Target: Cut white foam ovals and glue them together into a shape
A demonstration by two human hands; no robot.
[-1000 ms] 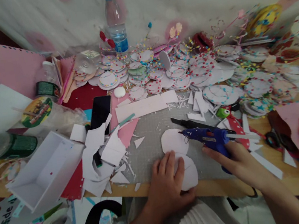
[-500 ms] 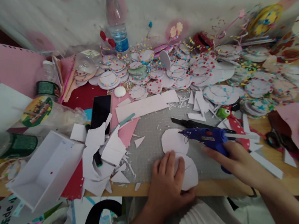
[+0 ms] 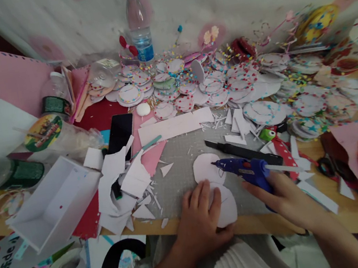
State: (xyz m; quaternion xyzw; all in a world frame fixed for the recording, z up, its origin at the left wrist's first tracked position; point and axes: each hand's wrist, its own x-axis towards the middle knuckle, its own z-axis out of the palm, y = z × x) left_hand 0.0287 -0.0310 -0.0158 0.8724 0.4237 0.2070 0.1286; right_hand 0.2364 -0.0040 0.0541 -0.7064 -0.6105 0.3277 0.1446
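My right hand (image 3: 289,198) is wrapped round the handle of a blue glue gun (image 3: 245,169), with a whitish glue stick (image 3: 280,167) poking from its back. The gun's nozzle points left, over the upper white round foam or card piece (image 3: 205,166); whether it touches is not clear. A second white round piece (image 3: 226,206) lies nearer me, meeting the first. My left hand (image 3: 201,212) rests on these pieces with its fingers stretched out, pressing them down. Just beyond the gun lies a black craft knife (image 3: 236,148).
White scraps (image 3: 134,178) lie left of the grey cutting mat (image 3: 175,153). An open white box (image 3: 56,200) stands further left, near a phone (image 3: 120,132). Stacks of decorated discs (image 3: 212,85) line the back. Scissors (image 3: 330,166) and a water bottle (image 3: 140,30) are also there.
The glue gun in my right hand has shifted slightly left and down, bringing its nozzle further over the upper round piece. My left hand has stayed in place.
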